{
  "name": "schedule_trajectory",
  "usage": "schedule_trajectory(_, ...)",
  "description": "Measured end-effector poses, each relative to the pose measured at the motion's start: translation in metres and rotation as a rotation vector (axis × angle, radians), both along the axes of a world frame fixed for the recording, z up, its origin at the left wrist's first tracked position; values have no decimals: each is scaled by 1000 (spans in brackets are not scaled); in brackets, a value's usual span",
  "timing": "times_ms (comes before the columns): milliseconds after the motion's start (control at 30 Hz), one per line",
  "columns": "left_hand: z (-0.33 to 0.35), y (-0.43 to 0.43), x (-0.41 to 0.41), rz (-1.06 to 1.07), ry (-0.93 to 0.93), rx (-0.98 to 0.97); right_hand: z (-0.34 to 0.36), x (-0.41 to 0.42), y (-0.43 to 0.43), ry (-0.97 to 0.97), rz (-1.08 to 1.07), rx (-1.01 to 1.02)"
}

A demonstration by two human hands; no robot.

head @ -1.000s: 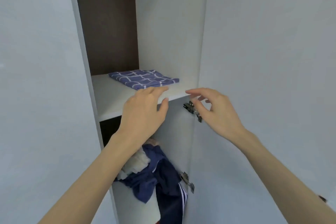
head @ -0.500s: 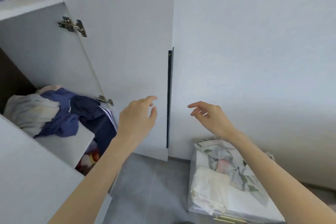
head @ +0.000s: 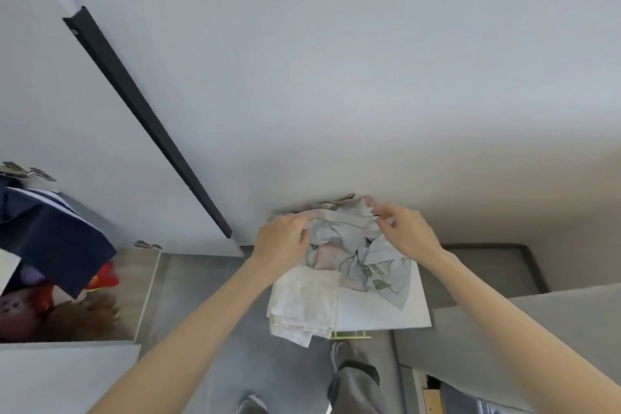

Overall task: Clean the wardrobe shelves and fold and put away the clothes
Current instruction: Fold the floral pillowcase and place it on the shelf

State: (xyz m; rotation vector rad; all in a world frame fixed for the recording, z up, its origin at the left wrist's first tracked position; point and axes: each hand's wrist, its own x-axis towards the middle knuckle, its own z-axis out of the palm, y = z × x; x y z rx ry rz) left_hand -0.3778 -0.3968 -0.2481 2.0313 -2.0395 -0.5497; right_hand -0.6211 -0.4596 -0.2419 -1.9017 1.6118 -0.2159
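Surroundings: open wardrobe door (head: pixel 111 158) with black handle strip (head: pixel 148 121) left of a low white desk (head: pixel 383 309); navy garment (head: pixel 50 239) at far left, hanging over red and brown plush toys (head: pixel 97 279), both cut off by the frame edge. Item: crumpled floral garment (head: pixel 353 245) on the desk's far half by the wall, touching a folded cream cloth (head: pixel 302 306); the left hand (head: pixel 280 240) grips its left edge, fingertips hidden in fabric, while the right hand (head: pixel 406 233) pinches its upper right edge. Change: half a second earlier both hands hung open in the air, touching nothing.
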Motion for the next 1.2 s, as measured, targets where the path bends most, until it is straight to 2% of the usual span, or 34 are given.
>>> schedule_trajectory(233, -111, -77, -44, 99, -117, 241, -103, -40, -94, 104, 114, 147)
schedule_trajectory(367, -172, -97, -55, 111, -155, 331, -168, -35, -120, 68, 176, 216)
schedule_trajectory(600, -251, -119, -68, 109, -93, 389, -263, -23, -144, 86, 249, 345)
schedule_trajectory(733, -264, -117, -78, 125, -42, 427, -285, -20, -145, 71, 231, 304)
schedule_trajectory(867, -254, -115, -85, 125, -17, 362, -264, -21, -141, -63, 235, 244)
schedule_trajectory(1067, -199, -132, -81, 177, 137, 174, -168, -9, -147, -277, 345, 15)
schedule_trajectory(1200, -144, -150, -65, 192, 149, 14, -96, 1, -159, -385, 389, -139)
